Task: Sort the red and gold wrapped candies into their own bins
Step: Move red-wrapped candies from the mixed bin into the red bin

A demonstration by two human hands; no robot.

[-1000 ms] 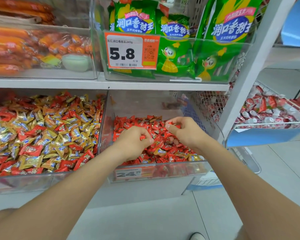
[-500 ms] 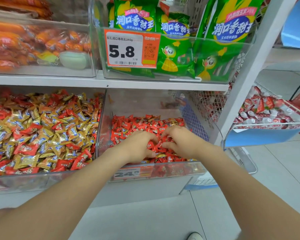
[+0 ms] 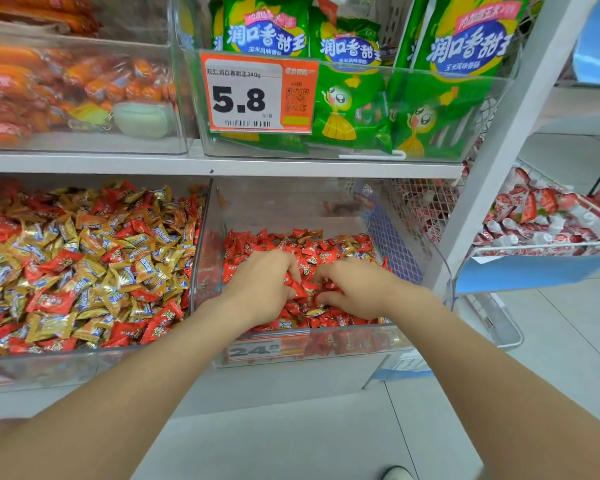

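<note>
Left hand (image 3: 260, 289): fingers (image 3: 286, 266) curled, grasping red crimped-foil wrapped candies (image 3: 297, 289) at the heap's middle. Right hand (image 3: 359, 289): fingers (image 3: 326, 276) bent into the same heap; I cannot tell whether they hold any. Both hands sit inside the right-hand clear plastic bin (image 3: 361, 345), front lip under the wrists, side walls apart from the knuckles, white shelf edge (image 3: 291, 166) overhead. Candies lie jumbled, long axes every way. Gold foil-wrapped candies (image 3: 48, 327) mix with red in the left-hand clear plastic bin (image 3: 66, 369).
</note>
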